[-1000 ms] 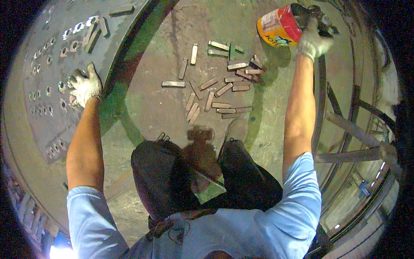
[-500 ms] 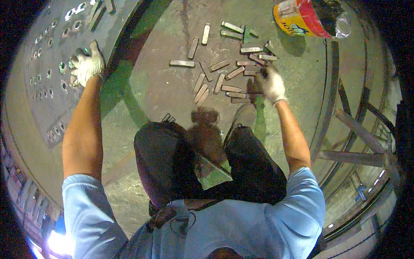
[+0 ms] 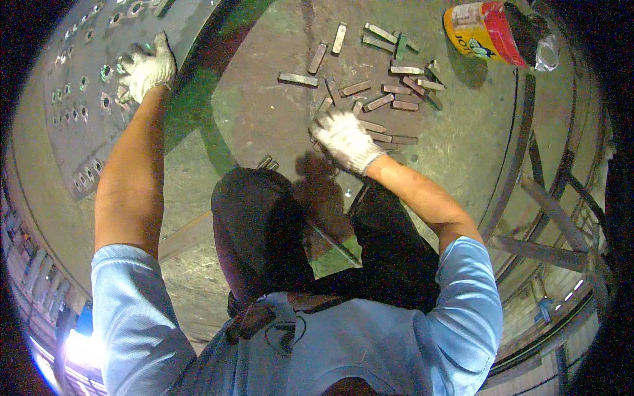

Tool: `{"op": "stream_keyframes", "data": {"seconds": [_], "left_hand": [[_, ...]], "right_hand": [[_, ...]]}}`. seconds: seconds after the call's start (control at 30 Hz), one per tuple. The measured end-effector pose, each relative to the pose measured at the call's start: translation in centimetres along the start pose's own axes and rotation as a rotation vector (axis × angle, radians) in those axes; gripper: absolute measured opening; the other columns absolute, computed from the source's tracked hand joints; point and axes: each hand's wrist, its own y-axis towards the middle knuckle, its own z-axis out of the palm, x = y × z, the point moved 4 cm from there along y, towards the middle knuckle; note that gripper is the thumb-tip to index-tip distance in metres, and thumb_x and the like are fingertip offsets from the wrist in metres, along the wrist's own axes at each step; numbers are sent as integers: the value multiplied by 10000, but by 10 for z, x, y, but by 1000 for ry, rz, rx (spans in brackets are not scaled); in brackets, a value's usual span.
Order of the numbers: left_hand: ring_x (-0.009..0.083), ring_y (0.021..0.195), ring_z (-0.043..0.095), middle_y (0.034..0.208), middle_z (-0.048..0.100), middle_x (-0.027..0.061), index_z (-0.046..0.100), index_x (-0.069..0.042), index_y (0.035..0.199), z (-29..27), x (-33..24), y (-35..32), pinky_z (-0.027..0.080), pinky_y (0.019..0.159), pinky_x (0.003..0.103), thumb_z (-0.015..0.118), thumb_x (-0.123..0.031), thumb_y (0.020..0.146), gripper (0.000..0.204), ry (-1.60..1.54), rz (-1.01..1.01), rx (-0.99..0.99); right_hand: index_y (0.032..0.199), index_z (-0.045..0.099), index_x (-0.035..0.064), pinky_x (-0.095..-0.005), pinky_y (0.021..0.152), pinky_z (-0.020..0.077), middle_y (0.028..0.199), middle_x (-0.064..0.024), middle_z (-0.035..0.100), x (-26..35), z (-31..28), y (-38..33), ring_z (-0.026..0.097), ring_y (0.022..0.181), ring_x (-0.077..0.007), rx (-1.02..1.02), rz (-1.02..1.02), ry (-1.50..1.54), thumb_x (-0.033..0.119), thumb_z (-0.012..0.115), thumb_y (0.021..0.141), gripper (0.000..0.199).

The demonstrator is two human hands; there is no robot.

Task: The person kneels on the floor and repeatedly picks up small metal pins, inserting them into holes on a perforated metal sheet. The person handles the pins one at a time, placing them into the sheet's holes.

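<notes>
My left hand [image 3: 149, 68], in a white knit glove, lies with fingers spread on a dark steel plate [image 3: 135, 105] pierced by rows of holes. My right hand [image 3: 345, 140], gloved the same way, reaches down over the near left part of a scatter of short metal bars. Its fingertips are bent downward and hidden, so any bar in them cannot be made out. Around it lie a bar [image 3: 298, 79] to the left, another bar [image 3: 356, 88] just beyond, and a bar [image 3: 379, 102] to the right. Several more are spread farther off.
A yellow and red bucket [image 3: 485, 33] lies tipped at the far right. Steel framework [image 3: 541, 254] stands to the right. My knees [image 3: 261, 204] are bent close below the bars, and a few small metal pieces [image 3: 267, 163] lie beside the left knee. Bright light glares at lower left.
My right hand has moved left from the right side of the bars to their near left part. The left hand still rests on the plate. The whole view has shifted slightly.
</notes>
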Motion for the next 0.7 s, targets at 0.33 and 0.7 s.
{"op": "stream_keyframes", "data": {"seconds": [0.33,0.7], "left_hand": [[519,1498,214,1669,225,183,378,-199,1566,3,-2,-1,142,1176,708,419,-772,893,885,-20,-30,29],[514,1503,195,1673,223,169,354,-208,1575,-1,-7,-3,92,1147,760,408,-777,888,895,-26,-17,24]], "right_hand": [[1144,651,72,-447,877,502,1107,-151,664,-18,32,22,636,1063,-310,22,98,-124,216,508,943,286],[1026,677,71,-449,849,477,1041,-148,671,-6,25,19,635,1044,-303,163,-44,-22,217,496,946,245]]}}
